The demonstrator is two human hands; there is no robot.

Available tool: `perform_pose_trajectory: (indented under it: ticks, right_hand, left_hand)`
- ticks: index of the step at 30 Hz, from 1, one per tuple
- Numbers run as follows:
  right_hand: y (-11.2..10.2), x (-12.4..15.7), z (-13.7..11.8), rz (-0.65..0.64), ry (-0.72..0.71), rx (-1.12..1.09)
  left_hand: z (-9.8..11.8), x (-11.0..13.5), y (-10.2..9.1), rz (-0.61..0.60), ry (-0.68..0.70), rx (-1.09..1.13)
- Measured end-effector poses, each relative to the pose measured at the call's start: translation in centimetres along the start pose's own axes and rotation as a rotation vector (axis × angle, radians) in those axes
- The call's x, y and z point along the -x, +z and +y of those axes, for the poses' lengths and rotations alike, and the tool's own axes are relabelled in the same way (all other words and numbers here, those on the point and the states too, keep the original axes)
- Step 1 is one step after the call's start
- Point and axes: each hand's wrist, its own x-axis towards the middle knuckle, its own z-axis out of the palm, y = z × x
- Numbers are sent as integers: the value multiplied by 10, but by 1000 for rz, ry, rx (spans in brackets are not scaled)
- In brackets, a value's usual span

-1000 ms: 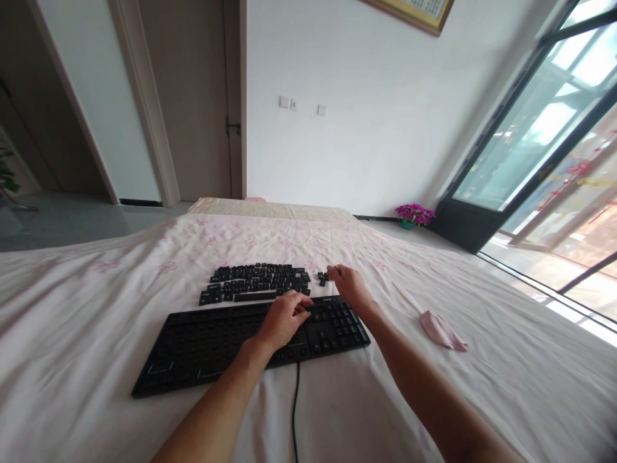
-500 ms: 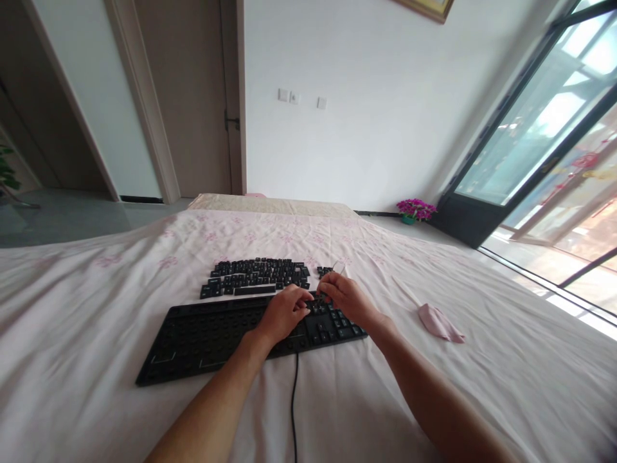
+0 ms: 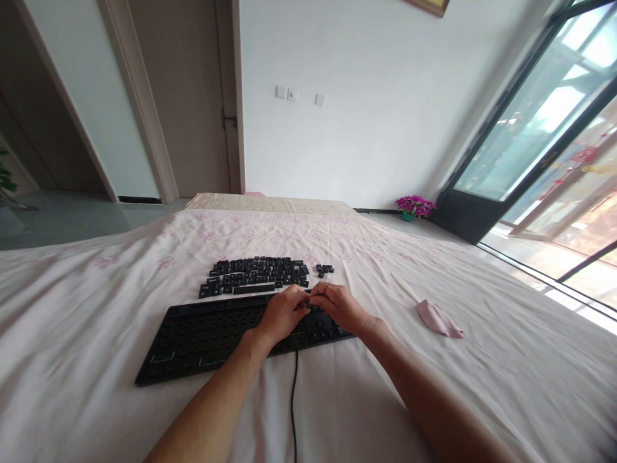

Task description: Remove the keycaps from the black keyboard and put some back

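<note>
A black keyboard (image 3: pixel 193 337) lies tilted on the bedspread, its left and middle parts bare of keycaps, with keys still on its right end. My left hand (image 3: pixel 285 310) is closed in a pinch over its right half; what the fingertips hold, if anything, is hidden. Touching or nearly touching it, my right hand (image 3: pixel 340 305) is closed round a wire keycap puller (image 3: pixel 328 278), whose thin loop pokes up above the knuckles. Loose black keycaps (image 3: pixel 260 271) lie in rows behind the keyboard, the long space bar in front. A smaller cluster of keycaps (image 3: pixel 324 269) sits to their right.
The keyboard's cable (image 3: pixel 294 399) runs toward me between my forearms. A pink cloth (image 3: pixel 439 318) lies to the right on the pale bedspread (image 3: pixel 96 308). Beyond are a wall, a door (image 3: pixel 186 96), a pot of purple flowers (image 3: pixel 415 206) and a glass door.
My right hand has moved slightly left and down, closer to my left hand. The puller's wire loop has dropped with it, leaving the small keycap cluster more visible. My left hand has barely moved.
</note>
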Motion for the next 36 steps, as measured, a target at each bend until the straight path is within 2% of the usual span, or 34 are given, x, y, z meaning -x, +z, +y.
perform_pose_trajectory:
  ticks: [5, 10, 15, 19, 24, 28, 33, 36]
  right_hand:
    - [3, 4, 12, 92, 79, -56]
    - [13, 4, 16, 137, 120, -195]
    - [22, 6, 8, 279, 47, -154]
    - [24, 11, 4, 394, 35, -149]
    - [27, 12, 3, 395, -16, -157]
    - [26, 11, -1, 408, -103, -18]
    - [13, 11, -8, 418, -231, 258]
    - [6, 11, -8, 336, -169, 351]
  left_hand:
    - [7, -5, 3, -49, -38, -72]
    - [11, -9, 10, -19, -55, -178]
    - [16, -5, 12, 27, -24, -173]
    - [21, -3, 10, -12, -12, -118]
    - [15, -3, 10, 8, -4, 13]
    - [10, -6, 10, 26, 2, 112]
    - [10, -9, 10, 71, -135, 294]
    - [10, -9, 10, 107, -174, 360]
